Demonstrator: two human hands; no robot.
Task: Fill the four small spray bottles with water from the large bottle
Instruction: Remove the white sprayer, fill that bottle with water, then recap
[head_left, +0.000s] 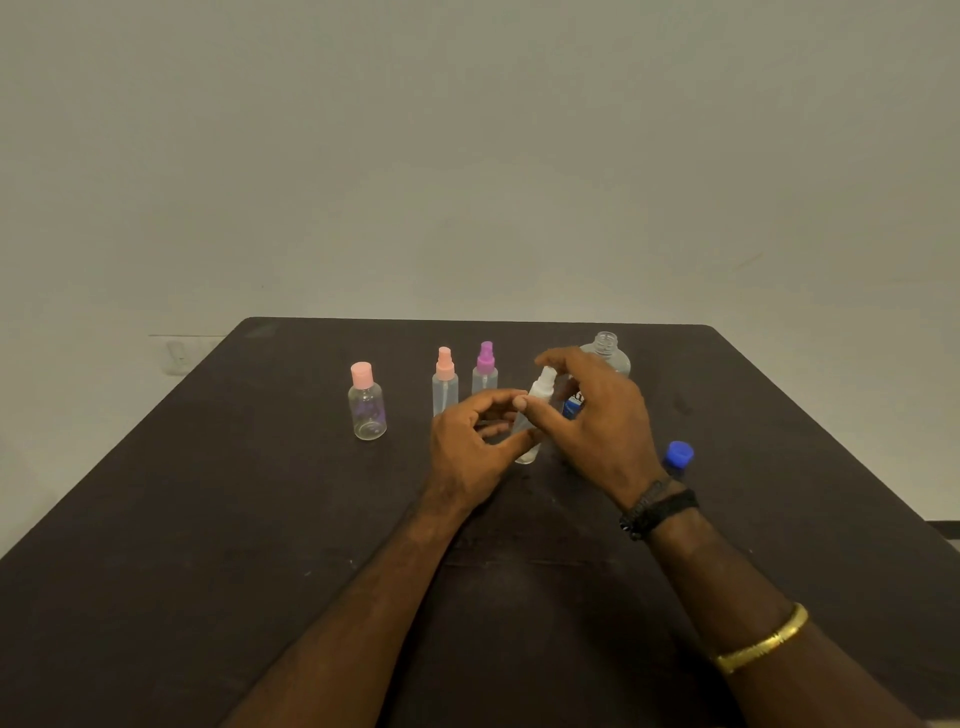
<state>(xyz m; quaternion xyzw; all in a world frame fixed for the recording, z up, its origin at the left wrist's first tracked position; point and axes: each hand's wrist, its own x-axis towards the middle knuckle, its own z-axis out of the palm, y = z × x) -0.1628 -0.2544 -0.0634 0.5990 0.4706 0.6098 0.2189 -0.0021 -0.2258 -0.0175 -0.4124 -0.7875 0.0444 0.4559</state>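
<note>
White spray bottle (540, 389): leaning at mid-worktop (208, 519), nozzle pointing up and slightly right.
Left hand (467, 447): pinching its clear body.
Right hand (602, 421): curling round its white top.
Large bottle (605, 348): standing upright just behind, mouth open; blue cap (679, 453) lying to the right.
Small bottles: four; round bottle (368, 410), pink spray bottle (445, 384) and purple spray bottle (485, 371) standing capped on the left.
Contents: impossible to tell.

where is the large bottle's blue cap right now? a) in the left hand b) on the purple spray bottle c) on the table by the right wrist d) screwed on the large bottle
c: the blue cap sits on the table beside the right wrist, the large bottle shows an open neck, and the left hand and right hand hold only the white spray bottle.
</note>
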